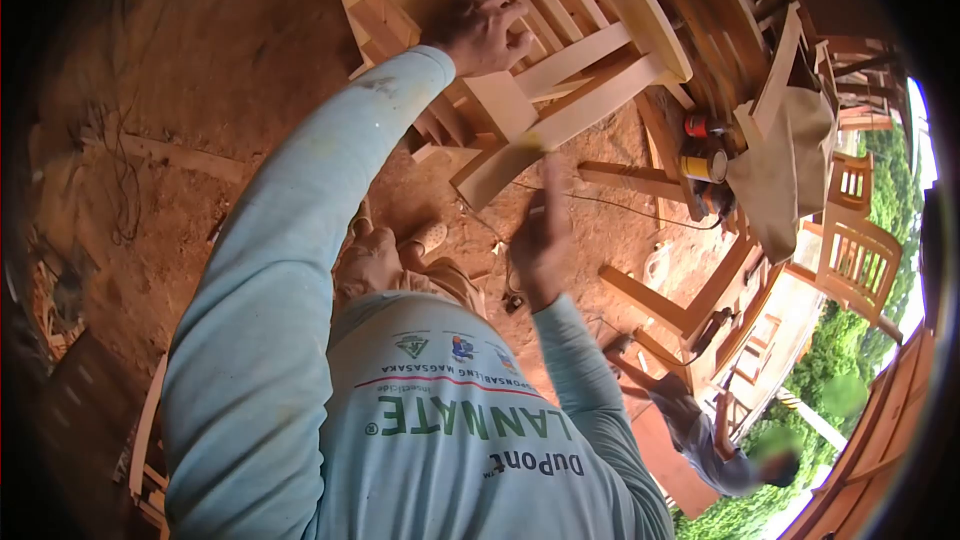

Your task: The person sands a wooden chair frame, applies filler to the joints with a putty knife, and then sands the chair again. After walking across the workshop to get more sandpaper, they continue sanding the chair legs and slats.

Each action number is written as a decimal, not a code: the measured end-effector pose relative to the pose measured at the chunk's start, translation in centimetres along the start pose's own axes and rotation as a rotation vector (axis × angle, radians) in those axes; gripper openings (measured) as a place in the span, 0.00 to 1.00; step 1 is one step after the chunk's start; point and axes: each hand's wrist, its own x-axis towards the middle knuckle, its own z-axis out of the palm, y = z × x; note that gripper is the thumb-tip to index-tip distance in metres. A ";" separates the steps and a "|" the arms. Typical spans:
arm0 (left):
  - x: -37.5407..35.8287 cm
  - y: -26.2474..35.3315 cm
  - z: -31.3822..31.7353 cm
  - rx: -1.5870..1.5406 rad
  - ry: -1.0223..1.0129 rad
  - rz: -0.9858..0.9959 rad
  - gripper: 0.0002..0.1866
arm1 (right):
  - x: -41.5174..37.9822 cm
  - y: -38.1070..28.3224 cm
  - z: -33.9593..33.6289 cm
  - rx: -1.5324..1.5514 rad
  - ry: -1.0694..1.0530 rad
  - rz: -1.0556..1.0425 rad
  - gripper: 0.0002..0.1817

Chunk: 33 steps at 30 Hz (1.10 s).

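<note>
An unfinished wooden chair [590,60] with curved slats lies tilted at the top middle of the head view. My left hand [485,25] is on its frame, fingers bent around a wooden part; the fingertips are partly hidden. Closer to my body, my right hand [540,240] is just below the end of a pale chair leg [490,172]. Motion smears its fingers, though one seems to point up at the leg. A small yellowish patch shows at that fingertip, too blurred to name.
Cans [704,162] stand beside a draped cloth [785,155] on the right. A cord [640,208] crosses the dirt floor [240,70]. Wooden frames [680,310] and a slatted chair [860,260] are farther right, near another person [700,430] in a dark shirt.
</note>
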 end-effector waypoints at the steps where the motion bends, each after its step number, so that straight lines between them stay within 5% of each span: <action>1: 0.1 0.0 -0.1 0.002 -0.006 0.008 0.20 | -1.4 -1.5 1.1 0.005 -0.058 -0.079 0.28; 6: 0.1 0.4 -0.2 0.012 -0.070 -0.010 0.20 | -4.6 -6.0 -4.7 0.566 -0.395 0.024 0.25; 11: 0.4 0.4 -0.2 0.042 -0.051 0.001 0.19 | -2.0 -0.1 -4.2 0.239 0.112 0.102 0.21; 14: 0.4 0.1 0.2 0.034 -0.012 0.019 0.19 | -1.9 -0.8 -1.9 0.191 0.046 0.213 0.28; 17: 0.4 -0.2 0.6 0.003 -0.046 0.028 0.18 | -4.7 -4.9 -0.1 0.256 -0.072 0.078 0.32; 18: 0.4 -0.1 0.6 0.012 -0.034 0.035 0.18 | -6.3 -4.7 -0.8 0.483 -0.180 0.242 0.31; 21: 0.4 0.1 0.5 0.031 -0.008 0.048 0.17 | -7.5 -3.3 -3.9 0.755 -0.207 0.227 0.25; 25: 0.6 0.1 0.6 0.015 -0.003 0.064 0.17 | -2.4 -1.7 -3.4 0.581 0.164 0.439 0.25; 28: 0.7 0.1 0.3 0.052 -0.033 0.074 0.18 | -2.0 -0.8 1.4 0.949 0.231 0.414 0.32; 29: 0.7 -0.1 0.5 0.050 -0.022 0.082 0.18 | -2.2 -4.2 0.3 0.437 0.085 0.429 0.35; 33: 0.8 0.0 0.6 0.046 -0.037 0.101 0.17 | -7.0 -5.5 -2.9 0.690 -0.202 0.386 0.32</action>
